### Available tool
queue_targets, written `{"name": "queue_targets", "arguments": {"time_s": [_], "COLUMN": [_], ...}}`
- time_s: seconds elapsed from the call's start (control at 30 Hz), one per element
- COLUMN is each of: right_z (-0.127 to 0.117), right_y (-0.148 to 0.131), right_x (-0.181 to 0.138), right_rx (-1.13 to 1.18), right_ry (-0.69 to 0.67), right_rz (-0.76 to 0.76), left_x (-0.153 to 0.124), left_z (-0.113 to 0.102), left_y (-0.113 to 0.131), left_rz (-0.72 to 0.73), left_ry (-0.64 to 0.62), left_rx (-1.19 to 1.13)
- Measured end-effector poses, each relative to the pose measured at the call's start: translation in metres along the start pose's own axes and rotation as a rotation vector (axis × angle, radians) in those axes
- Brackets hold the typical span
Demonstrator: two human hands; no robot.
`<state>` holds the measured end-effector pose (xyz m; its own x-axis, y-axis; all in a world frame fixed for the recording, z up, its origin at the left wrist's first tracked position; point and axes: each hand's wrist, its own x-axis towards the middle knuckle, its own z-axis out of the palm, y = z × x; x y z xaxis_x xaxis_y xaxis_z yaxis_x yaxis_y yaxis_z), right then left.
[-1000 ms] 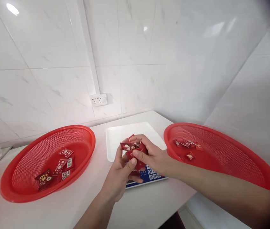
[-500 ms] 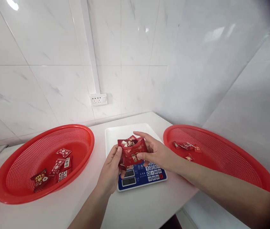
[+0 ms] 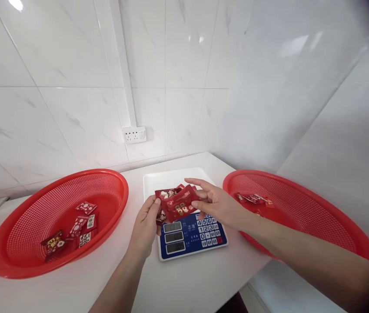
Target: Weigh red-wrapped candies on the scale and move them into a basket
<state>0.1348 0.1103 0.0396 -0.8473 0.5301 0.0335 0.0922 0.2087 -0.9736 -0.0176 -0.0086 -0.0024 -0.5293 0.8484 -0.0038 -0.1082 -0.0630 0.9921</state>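
Note:
Several small red snack packets are fanned out between my two hands, above a white weighing scale with a blue keypad panel. My left hand pinches their left edges, thumb on top and fingers underneath. My right hand has its thumb and fingers closed on the right edge of the front packet, with the index finger stretched out above. The packets hide part of the scale's pan and the top of its panel. Digits on the displays are too faint to read surely.
A red mesh basket with several red packets stands on the left of the white table. Another red basket, holding a few packets, is on the right near the wall. A socket sits on the tiled wall.
The packets have been spread and tilted, their left side moving a little left with my left hand. The front packet now slants up to the right. More of the scale's displays shows.

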Motion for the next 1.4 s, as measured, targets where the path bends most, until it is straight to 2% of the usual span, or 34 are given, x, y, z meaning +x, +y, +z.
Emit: {"name": "queue_targets", "arguments": {"time_s": [0.2, 0.27, 0.43, 0.53, 0.6, 0.7, 0.87, 1.03, 1.27, 1.4], "right_z": [-0.008, -0.01, -0.016, -0.02, -0.023, -0.022, -0.009, 0.001, 0.002, 0.003], "right_y": [0.002, 0.009, 0.045, 0.057, 0.052, 0.027, -0.01, -0.012, -0.021, -0.025], "right_x": [0.003, 0.005, 0.017, 0.023, 0.024, 0.019, 0.009, 0.005, -0.004, -0.008], "right_rx": [-0.159, -0.278, -0.678, -0.789, -0.778, -0.678, -0.485, -0.405, -0.411, -0.407], "right_ry": [0.221, 0.239, 0.011, -0.024, 0.032, 0.098, 0.06, 0.039, 0.022, 0.005], "right_rz": [-0.124, -0.183, -0.178, -0.151, -0.168, -0.17, -0.141, -0.15, -0.101, -0.112], "left_x": [0.013, 0.015, 0.014, 0.013, 0.012, 0.009, -0.005, -0.016, -0.017, -0.018], "left_z": [-0.018, -0.022, -0.023, -0.022, -0.02, -0.016, -0.003, 0.005, 0.0, 0.0], "left_y": [0.0, 0.0, 0.001, 0.001, 0.001, 0.001, 0.007, 0.014, 0.014, 0.012], "left_rz": [0.093, 0.108, 0.108, 0.107, 0.109, 0.121, 0.119, 0.089, 0.013, 0.0], "left_ry": [0.134, 0.167, 0.174, 0.154, 0.128, 0.08, -0.011, -0.147, -0.302, -0.318], "left_rx": [-0.045, -0.06, -0.073, -0.065, -0.039, 0.048, 0.19, 0.222, 0.215, 0.18]}}
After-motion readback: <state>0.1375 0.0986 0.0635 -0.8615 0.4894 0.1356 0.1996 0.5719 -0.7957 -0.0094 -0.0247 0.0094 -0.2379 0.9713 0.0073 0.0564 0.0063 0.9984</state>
